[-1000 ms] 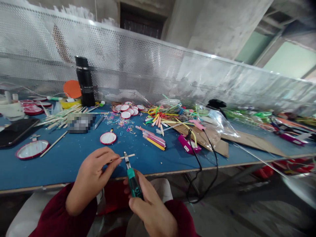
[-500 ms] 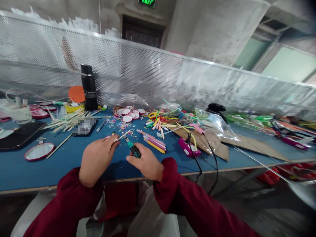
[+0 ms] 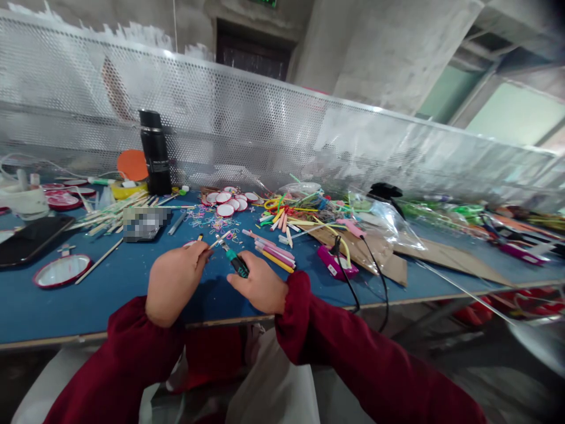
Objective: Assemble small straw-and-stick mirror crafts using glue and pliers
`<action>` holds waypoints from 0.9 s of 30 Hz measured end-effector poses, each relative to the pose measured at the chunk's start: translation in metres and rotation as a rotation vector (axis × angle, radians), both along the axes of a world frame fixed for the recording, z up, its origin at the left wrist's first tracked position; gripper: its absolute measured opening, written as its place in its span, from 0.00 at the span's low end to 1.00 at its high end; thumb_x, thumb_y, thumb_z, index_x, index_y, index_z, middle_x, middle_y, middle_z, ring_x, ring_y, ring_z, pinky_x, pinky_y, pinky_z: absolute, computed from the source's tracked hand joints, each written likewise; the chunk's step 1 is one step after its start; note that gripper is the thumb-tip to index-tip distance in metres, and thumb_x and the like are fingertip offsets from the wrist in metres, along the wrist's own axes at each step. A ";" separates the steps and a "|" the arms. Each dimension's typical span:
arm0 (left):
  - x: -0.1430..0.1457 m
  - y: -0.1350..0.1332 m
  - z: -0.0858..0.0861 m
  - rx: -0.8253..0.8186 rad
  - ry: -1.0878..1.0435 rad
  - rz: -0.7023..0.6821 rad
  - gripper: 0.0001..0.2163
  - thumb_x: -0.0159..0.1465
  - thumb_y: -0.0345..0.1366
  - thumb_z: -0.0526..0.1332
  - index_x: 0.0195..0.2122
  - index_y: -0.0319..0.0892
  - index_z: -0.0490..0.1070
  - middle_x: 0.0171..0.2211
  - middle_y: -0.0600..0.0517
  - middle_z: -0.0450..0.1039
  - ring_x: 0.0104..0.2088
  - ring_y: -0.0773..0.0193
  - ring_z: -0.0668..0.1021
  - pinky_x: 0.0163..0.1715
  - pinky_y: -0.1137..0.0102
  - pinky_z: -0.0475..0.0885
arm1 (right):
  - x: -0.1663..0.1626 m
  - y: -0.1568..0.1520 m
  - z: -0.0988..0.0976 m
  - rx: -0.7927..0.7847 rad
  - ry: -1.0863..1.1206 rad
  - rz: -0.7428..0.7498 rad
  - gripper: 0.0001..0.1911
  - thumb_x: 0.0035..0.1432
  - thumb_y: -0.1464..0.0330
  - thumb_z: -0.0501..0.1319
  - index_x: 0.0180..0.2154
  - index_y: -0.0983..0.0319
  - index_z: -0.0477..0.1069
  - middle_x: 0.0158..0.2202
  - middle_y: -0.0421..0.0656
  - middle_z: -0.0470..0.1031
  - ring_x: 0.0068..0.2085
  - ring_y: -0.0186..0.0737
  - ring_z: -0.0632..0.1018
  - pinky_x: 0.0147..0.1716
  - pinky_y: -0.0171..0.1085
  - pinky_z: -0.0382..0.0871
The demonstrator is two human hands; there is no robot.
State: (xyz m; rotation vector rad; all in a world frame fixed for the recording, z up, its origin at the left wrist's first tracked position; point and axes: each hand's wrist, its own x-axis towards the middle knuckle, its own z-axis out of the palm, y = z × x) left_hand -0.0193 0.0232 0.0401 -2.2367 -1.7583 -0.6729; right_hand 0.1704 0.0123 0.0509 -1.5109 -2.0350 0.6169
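My left hand (image 3: 176, 280) is closed in a pinch on a thin pale stick (image 3: 219, 239), whose free end points right. Between its fingers a small dark-and-yellow tip (image 3: 200, 237) also shows; I cannot make out what it belongs to. My right hand (image 3: 260, 282) is wrapped round a knife-like tool (image 3: 237, 262) with a green-and-black handle. The tool's short metal tip lies close to the stick's free end; whether they touch I cannot tell. Behind both hands lie small coloured loops (image 3: 216, 221) and white discs with red rims (image 3: 225, 210).
Coloured markers (image 3: 276, 256) lie right of my hands on the blue table (image 3: 110, 312). A purple box with cords (image 3: 336, 263) and cardboard (image 3: 459, 262) are farther right. Leftward are a round mirror (image 3: 62, 271), a phone (image 3: 33, 241), thin sticks (image 3: 103, 218) and a black bottle (image 3: 156, 156).
The metal tip of the tool has come up nearer the stick's free end. Both hands keep their hold. The view has shifted slightly.
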 end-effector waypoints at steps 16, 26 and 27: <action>-0.005 0.003 -0.005 -0.018 -0.158 -0.114 0.14 0.72 0.42 0.51 0.42 0.46 0.75 0.41 0.48 0.81 0.39 0.57 0.80 0.34 0.69 0.66 | 0.002 -0.001 -0.001 0.011 -0.079 0.010 0.10 0.57 0.63 0.64 0.36 0.60 0.65 0.31 0.38 0.68 0.34 0.37 0.69 0.35 0.36 0.60; -0.007 0.014 0.004 -0.221 -0.819 -0.409 0.21 0.68 0.51 0.54 0.55 0.45 0.73 0.53 0.44 0.72 0.42 0.60 0.78 0.37 0.67 0.78 | 0.002 -0.016 -0.001 0.157 -0.249 0.027 0.18 0.59 0.63 0.62 0.49 0.62 0.64 0.45 0.49 0.74 0.46 0.46 0.76 0.45 0.41 0.65; -0.006 0.013 0.006 -0.264 -0.844 -0.419 0.21 0.68 0.52 0.54 0.53 0.46 0.74 0.53 0.44 0.70 0.41 0.60 0.77 0.33 0.69 0.78 | 0.002 -0.017 -0.001 0.156 -0.263 0.036 0.19 0.59 0.63 0.62 0.50 0.62 0.64 0.46 0.49 0.74 0.46 0.47 0.76 0.45 0.41 0.66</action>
